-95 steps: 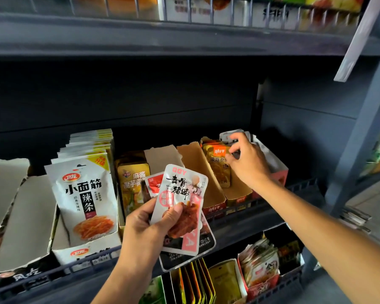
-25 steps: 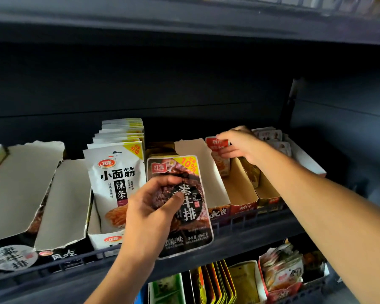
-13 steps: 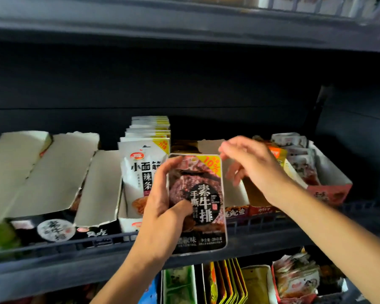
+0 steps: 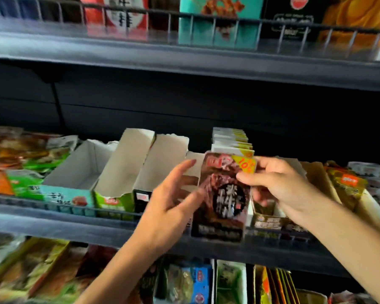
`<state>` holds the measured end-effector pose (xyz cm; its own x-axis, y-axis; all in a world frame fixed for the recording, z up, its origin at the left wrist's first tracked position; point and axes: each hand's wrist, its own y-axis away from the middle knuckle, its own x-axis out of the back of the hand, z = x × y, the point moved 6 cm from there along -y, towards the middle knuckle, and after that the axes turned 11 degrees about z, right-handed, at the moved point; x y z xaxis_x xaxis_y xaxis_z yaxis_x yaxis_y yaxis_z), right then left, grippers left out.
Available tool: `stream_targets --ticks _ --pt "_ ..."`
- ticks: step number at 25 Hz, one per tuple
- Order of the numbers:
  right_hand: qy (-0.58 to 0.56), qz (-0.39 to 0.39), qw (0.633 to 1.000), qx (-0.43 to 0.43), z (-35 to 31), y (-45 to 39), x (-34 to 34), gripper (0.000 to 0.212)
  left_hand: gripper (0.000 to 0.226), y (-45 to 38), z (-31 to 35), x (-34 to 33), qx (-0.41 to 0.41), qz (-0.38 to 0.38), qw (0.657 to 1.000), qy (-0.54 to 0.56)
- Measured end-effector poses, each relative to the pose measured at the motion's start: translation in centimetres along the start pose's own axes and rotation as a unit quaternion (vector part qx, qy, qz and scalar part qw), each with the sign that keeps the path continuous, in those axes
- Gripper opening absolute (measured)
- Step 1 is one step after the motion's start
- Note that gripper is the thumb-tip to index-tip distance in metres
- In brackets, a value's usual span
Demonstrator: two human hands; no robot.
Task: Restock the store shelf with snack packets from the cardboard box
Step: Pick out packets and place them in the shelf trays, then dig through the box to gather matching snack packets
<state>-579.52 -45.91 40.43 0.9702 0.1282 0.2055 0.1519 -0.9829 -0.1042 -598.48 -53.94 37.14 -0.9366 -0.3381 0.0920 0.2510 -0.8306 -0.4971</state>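
Right hand (image 4: 279, 185) pinches the dark snack packet (image 4: 222, 194) by its top corner; left hand (image 4: 171, 200) sits loose-fingered against its edge. Open cardboard trays (image 4: 127, 163) line the shelf (image 4: 53, 222) left of it, white packets (image 4: 230, 139) stacked right behind.

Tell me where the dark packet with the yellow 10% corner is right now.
In the head view, the dark packet is right of centre, before the middle shelf, between the left hand and the right hand, which pinches its top corner.

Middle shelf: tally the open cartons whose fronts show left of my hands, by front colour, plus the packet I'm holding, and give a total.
Teal-front carton: 1
Green-front carton: 1
Black-front carton: 1
Dark packet pinched by the right hand: 1
Total: 4
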Motion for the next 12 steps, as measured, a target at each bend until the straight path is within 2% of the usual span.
stream_targets --ticks 1,2,3,4,5,7,9,10,12 --pt "-0.015 0.028 0.999 0.016 -1.3 -0.9 -0.8 0.011 0.043 -0.7 -0.5 2.5 -0.069 0.045 0.984 -0.160" --pt "-0.038 0.055 0.997 0.029 -2.4 -2.1 -1.7 0.009 0.041 -1.1 -1.3 4.2 -0.135 0.066 0.933 -0.327" --pt "-0.060 0.078 0.994 0.042 -3.4 -3.5 -2.7 0.008 0.038 -1.6 -2.5 5.2 -0.167 0.064 0.880 -0.441" --pt "-0.077 0.093 0.991 0.055 -4.3 -5.1 -3.9 0.009 0.033 -2.0 -3.8 5.8 -0.174 0.049 0.849 -0.497" --pt "-0.075 0.105 0.989 0.069 -5.0 -6.8 -5.3 0.010 0.025 -2.2 -4.9 6.2 -0.176 0.037 0.834 -0.522" --pt "0.004 0.124 0.987 0.100 -5.5 -10.3 -8.3 0.012 0.013 -2.5 -6.2 6.3 -0.174 0.000 0.842 -0.511" --pt "0.111 0.120 0.980 0.116 -5.0 -13.1 -10.9 0.034 0.015 -2.9 -6.5 6.7 -0.202 -0.012 0.854 -0.479" --pt "0.149 0.115 0.975 0.120 -4.7 -14.0 -12.1 0.037 0.017 -3.1 -6.5 7.0 -0.208 -0.019 0.862 -0.461" --pt "0.241 0.115 0.950 0.162 -4.3 -15.2 -14.1 0.018 0.021 -3.2 -6.7 7.2 -0.212 -0.032 0.870 -0.443"
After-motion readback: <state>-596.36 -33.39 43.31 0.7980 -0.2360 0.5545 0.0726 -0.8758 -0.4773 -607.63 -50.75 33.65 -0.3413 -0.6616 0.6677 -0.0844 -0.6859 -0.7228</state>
